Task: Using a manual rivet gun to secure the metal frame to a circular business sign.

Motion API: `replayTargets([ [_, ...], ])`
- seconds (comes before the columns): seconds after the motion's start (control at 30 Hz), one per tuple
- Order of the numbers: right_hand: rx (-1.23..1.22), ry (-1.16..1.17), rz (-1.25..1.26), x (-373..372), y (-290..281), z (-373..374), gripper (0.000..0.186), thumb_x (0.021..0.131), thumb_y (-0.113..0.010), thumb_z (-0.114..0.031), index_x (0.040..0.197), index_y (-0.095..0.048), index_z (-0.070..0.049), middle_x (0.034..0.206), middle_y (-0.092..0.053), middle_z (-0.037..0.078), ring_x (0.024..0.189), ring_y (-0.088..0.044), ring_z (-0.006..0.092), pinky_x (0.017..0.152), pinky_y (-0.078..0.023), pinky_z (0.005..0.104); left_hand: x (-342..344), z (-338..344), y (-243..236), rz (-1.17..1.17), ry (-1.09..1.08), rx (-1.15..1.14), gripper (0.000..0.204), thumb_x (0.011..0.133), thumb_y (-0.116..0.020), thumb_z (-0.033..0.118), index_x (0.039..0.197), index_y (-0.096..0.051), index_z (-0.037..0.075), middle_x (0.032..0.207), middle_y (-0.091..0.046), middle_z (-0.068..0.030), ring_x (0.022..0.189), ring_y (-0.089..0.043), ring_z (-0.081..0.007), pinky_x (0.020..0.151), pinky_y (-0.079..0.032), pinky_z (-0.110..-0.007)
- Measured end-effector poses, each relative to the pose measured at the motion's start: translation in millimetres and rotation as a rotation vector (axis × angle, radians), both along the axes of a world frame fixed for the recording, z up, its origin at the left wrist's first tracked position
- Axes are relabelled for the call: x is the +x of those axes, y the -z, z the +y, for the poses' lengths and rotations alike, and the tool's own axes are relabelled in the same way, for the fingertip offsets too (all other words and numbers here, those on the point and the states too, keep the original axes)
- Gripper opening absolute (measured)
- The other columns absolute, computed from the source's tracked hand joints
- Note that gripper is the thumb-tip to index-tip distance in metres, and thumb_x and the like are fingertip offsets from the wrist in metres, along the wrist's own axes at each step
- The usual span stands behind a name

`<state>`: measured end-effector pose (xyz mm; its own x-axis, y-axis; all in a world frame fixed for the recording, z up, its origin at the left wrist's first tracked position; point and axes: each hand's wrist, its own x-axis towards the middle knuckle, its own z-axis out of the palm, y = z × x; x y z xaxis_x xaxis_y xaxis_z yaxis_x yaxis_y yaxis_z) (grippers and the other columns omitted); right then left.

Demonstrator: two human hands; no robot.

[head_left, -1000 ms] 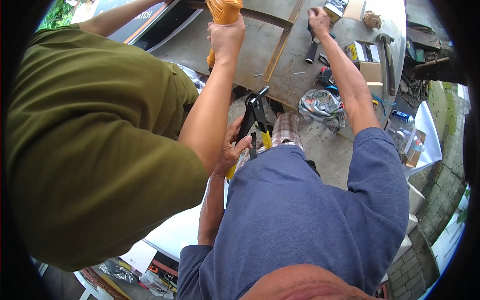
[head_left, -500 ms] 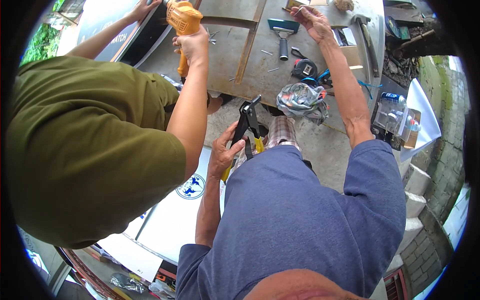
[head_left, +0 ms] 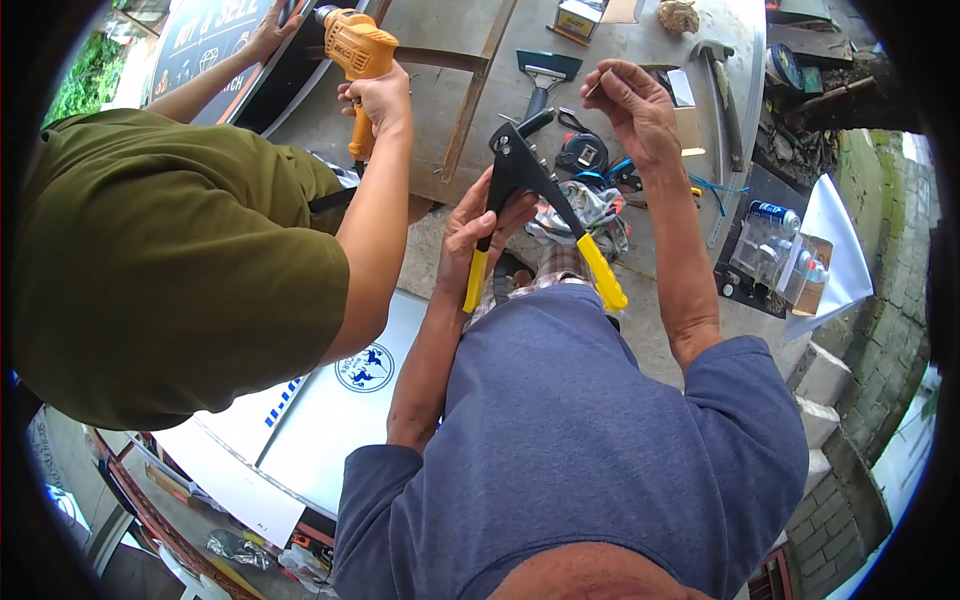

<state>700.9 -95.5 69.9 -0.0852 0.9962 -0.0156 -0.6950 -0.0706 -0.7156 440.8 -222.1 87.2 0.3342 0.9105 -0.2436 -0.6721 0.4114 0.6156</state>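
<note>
My left hand (head_left: 468,240) grips a hand riveter (head_left: 515,165) by its black body, close to one yellow-sleeved handle. The handles are spread apart, and the nose points up toward the table. Slightly above and to the right, my right hand (head_left: 640,115) pinches a small thin piece (head_left: 594,90) between thumb and fingers; it is too small to name surely. A black tape measure (head_left: 582,153) and a crumpled patterned cloth (head_left: 590,205) lie between my hands at the table's near edge. Beyond the riveter rests a squeegee-like scraper (head_left: 548,68).
On my left another person in an olive shirt (head_left: 180,270) holds an orange drill (head_left: 358,48) beside a dark-framed sign panel (head_left: 215,60). A hammer (head_left: 722,105) lies at the table's right. A clear box (head_left: 775,255) with cans stands right of my arm.
My left hand has raised the riveter toward the table, and its handles have spread wide. My right hand has come back nearer to it, still pinching. The other person's drill has shifted slightly.
</note>
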Motion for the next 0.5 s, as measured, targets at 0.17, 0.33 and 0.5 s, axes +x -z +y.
replayTargets([
  [0.17,-0.075,0.052,-0.038,-3,-3,-20,0.013,0.094,-0.068,-0.011,0.103,-0.068,-0.001,0.097,-0.074,0.017,0.087,-0.074,0.0254,0.079,-0.063,0.0353,16,3,20,-0.149,0.034,-0.066,0.069,0.09,-0.06,0.013,0.152,-0.033,-0.001,0.141,-0.054,-0.0229,0.128,-0.057,-0.0325,0.115,-0.04,-0.05],
  [0.33,-0.101,0.062,-0.003,-4,5,-30,0.013,0.095,-0.068,-0.011,0.105,-0.066,-0.004,0.097,-0.073,0.015,0.094,-0.073,0.0262,0.084,-0.063,0.0389,20,1,31,-0.173,0.071,-0.073,0.07,0.09,-0.061,0.016,0.152,-0.033,0.0,0.141,-0.054,-0.0237,0.13,-0.056,-0.0319,0.116,-0.038,-0.049],
  [0.5,-0.095,0.115,-0.021,-2,8,-39,0.013,0.094,-0.069,-0.01,0.104,-0.067,-0.003,0.096,-0.074,0.015,0.087,-0.074,0.0225,0.079,-0.062,0.033,23,-4,33,-0.148,0.095,-0.087,0.071,0.09,-0.062,0.017,0.152,-0.033,0.0,0.14,-0.054,-0.0234,0.129,-0.057,-0.0316,0.115,-0.04,-0.048],
])
